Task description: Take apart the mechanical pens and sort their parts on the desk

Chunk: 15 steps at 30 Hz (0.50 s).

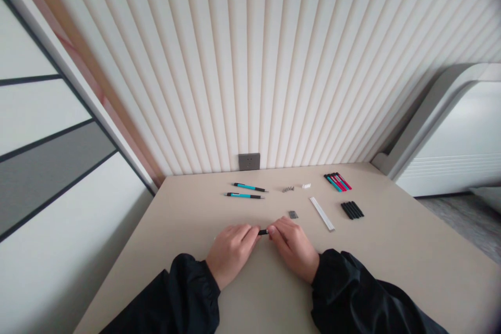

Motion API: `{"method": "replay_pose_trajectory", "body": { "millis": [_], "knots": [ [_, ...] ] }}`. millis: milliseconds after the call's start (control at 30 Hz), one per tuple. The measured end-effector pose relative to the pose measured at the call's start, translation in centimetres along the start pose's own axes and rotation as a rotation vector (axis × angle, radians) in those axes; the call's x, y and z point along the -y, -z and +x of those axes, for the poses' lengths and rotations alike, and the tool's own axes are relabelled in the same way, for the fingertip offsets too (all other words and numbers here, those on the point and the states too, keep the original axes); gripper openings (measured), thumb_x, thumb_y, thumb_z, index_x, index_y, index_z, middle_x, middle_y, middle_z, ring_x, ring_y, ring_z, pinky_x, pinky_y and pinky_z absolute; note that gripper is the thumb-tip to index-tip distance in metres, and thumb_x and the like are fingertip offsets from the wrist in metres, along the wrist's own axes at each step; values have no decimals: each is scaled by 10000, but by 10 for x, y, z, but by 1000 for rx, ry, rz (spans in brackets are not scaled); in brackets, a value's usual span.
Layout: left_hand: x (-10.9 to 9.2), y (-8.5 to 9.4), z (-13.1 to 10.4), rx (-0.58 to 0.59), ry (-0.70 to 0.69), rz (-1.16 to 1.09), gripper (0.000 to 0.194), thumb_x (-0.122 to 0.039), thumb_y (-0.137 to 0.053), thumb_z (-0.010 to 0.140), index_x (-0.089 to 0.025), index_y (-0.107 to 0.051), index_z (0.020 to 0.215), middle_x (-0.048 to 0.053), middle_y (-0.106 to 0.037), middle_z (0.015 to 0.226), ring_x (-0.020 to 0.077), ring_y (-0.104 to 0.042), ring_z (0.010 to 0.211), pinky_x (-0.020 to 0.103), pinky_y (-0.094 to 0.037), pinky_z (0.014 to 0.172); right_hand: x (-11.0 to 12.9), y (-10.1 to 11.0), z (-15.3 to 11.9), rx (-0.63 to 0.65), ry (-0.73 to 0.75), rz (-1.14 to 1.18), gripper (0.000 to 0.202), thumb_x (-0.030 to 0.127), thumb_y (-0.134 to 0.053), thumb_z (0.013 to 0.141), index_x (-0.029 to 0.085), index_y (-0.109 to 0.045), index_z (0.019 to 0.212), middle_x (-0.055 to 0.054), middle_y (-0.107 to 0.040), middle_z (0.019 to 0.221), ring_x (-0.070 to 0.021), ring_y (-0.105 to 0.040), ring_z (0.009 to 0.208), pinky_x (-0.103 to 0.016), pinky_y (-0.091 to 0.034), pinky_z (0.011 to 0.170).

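Note:
Low over the front part of the table, both hands meet at a pen [263, 232], of which only a short black grip section shows. My left hand [231, 251] is closed around its left part and hides most of it. At the right end, the fingers of my right hand [293, 247] pinch the tip, where a small light spot shows beside the black. Just beyond my right hand lies a small group of dark grey metal pieces [293, 214]. Two assembled turquoise-and-black pens, an upper pen [249, 187] and a lower pen [245, 195], rest farther back, left of centre.
On the beige table [176, 219] lie small metal pen tips [288, 189], small white pieces [306, 186], thin white rods [322, 214], several turquoise and red barrels [337, 182] and several black grips [352, 210]. A fluted wall with a dark socket [249, 161] borders the back.

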<state>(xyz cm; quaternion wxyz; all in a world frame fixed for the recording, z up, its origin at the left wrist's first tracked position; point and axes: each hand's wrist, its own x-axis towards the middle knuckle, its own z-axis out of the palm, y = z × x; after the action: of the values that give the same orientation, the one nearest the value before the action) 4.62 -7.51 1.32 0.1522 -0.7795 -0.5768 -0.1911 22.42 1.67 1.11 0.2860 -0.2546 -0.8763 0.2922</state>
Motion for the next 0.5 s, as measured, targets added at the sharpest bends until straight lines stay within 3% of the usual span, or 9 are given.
{"method": "replay_pose_trajectory", "body": {
  "millis": [267,500],
  "knots": [
    [1,1,-3,89,-49,35,240,-140,-451,929,-168,-570,1135,38,-632,803,172,-624,699,297,-503,657,2,4,1,43,7,20,340,322,-400,971,213,-598,718,-23,-612,685,-163,-548,696,-278,-424,674],
    [4,1,-3,113,-67,18,248,-118,-452,917,-162,-575,1128,37,-628,799,175,-624,701,297,-506,641,-4,-1,0,6,11,80,159,304,-532,916,221,-659,871,-32,-655,793,-179,-576,785,-297,-459,720]
  ]
}}
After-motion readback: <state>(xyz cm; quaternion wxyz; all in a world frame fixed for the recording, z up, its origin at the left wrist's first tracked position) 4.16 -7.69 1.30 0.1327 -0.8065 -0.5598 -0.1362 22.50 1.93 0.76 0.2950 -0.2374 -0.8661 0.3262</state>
